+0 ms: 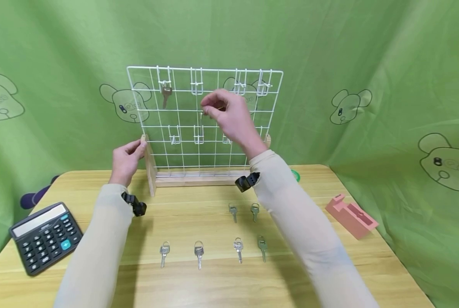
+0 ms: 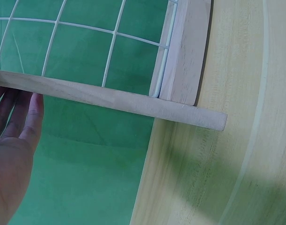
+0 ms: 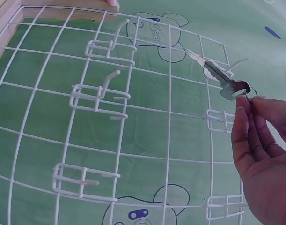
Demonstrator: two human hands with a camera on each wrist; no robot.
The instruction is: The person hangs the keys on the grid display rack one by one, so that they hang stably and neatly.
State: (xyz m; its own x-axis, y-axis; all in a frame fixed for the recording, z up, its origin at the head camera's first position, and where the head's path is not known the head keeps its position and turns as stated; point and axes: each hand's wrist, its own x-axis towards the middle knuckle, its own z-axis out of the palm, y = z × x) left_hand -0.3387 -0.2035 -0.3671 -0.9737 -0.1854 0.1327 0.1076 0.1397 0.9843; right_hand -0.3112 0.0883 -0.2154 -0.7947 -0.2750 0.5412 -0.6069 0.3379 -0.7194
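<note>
A white wire grid rack [image 1: 210, 154] in a wooden stand is upright on the table, with several white hooks on it. My right hand [image 1: 233, 113] is in front of its middle, pinching a key [image 3: 220, 77] by its ring between thumb and forefinger. In the right wrist view the key slants up and left from the fingertips, apart from the hooks. Another key [image 1: 165, 96] hangs on the upper left hook [image 1: 164, 79]. At the stand's left side my left hand [image 1: 126, 160] grips the wooden post [image 2: 110, 98]; some fingertips are hidden behind it.
Several ringed keys lie in two rows on the table, among them one front key [image 1: 199, 255] and one back key [image 1: 255, 211]. A black calculator [image 1: 44, 237] lies left, a pink holder [image 1: 350, 216] right. Green cloth [image 1: 348, 51] hangs behind the rack.
</note>
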